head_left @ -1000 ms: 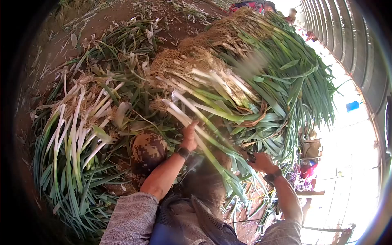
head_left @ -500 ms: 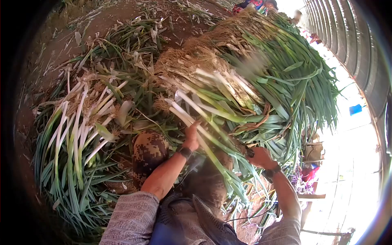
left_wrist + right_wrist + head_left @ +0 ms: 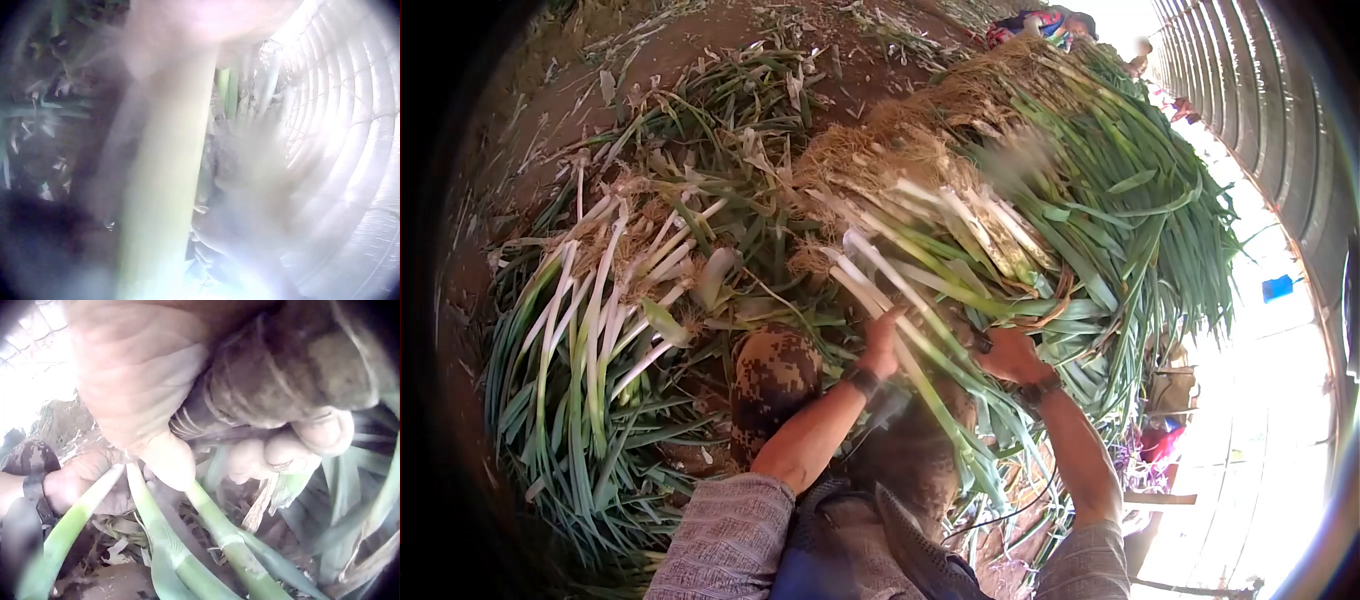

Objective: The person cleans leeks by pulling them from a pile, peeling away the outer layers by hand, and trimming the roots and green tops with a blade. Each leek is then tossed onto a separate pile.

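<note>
My left hand (image 3: 882, 342) grips a few leeks (image 3: 922, 385) around their white shafts, roots pointing up and away, green leaves hanging toward my lap. One pale shaft (image 3: 165, 169) fills the middle of the left wrist view, under blurred fingers. Close to the right of these leeks, my right hand (image 3: 1012, 358) has its fingers curled round a thick, dark brown, wrapped handle (image 3: 281, 369). In the right wrist view its thumb (image 3: 169, 462) lies over one green-white stalk, with the left hand just behind; the far end of the handle is hidden.
A big heap of leeks (image 3: 1140, 190) with brown roots lies ahead and right. Several cleaner white-shafted leeks (image 3: 590, 340) are piled at left, beside loose leaf scraps (image 3: 730, 110). My camouflage-covered knee (image 3: 775, 375) stands between. Another person (image 3: 1050, 25) is at the far end.
My right hand has moved left and away from my body, from the leaves up to beside the shafts. The left hand keeps its grip; the whole head view has shifted slightly.
</note>
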### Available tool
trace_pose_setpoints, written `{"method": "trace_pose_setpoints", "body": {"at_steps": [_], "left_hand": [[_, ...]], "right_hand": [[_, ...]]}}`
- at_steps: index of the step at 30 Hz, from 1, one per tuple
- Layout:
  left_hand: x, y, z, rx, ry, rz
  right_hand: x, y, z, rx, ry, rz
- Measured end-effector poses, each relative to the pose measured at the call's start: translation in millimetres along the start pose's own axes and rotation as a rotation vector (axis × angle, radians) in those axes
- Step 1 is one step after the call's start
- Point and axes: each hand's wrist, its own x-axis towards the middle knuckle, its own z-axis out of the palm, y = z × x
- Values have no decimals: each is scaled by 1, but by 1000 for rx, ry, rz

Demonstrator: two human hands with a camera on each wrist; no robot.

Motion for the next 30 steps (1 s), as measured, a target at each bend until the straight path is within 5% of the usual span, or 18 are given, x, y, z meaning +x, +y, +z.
{"method": "trace_pose_setpoints", "body": {"at_steps": [2,10,12,26,30], "left_hand": [[5,2,1,0,10,6],[57,53,7,-51,302,245],[64,56,11,-79,273,329],[40,50,-6,-132,-26,132],[34,50,-2,-144,-80,125]], "right_hand": [[5,-2,-1,18,5,-128],[4,0,-4,93,-12,-98],[4,-9,-11,88,-23,-101],[36,-84,-56,32,60,-302],[31,-91,-68,116,-73,-134]]}}
